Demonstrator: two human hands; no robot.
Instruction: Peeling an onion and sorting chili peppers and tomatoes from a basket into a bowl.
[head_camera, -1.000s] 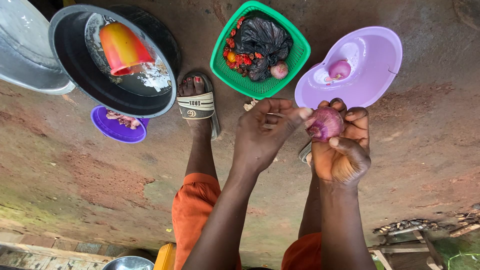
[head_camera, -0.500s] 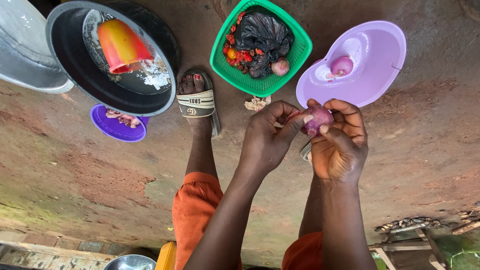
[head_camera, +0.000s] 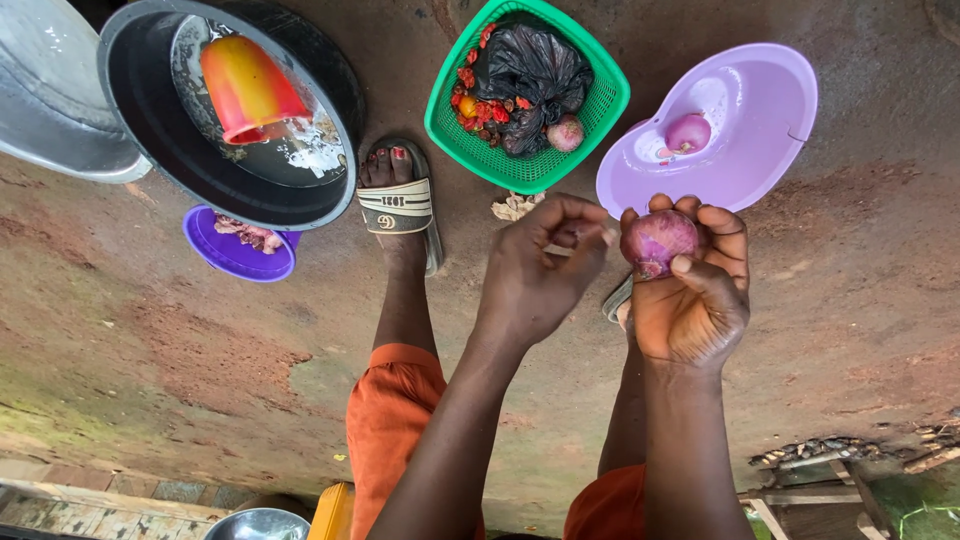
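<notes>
A person's right hand (head_camera: 690, 300) cups a red onion (head_camera: 658, 240), now lifted clear at the 1 o'clock side of the left hand (head_camera: 535, 275), whose pinched fingertips have just come off it, perhaps with skin; the lilac tray (head_camera: 760, 150) lies beyond, at 12 o'clock.

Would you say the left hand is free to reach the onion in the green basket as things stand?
Probably yes: the left hand looks empty, nothing lies between it and the basket, and the onion sits uncovered beside the black bag.

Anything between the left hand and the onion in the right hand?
Nothing visible. The left hand sits just beside the red onion, which the right hand grips; only a small open gap separates them.
</notes>
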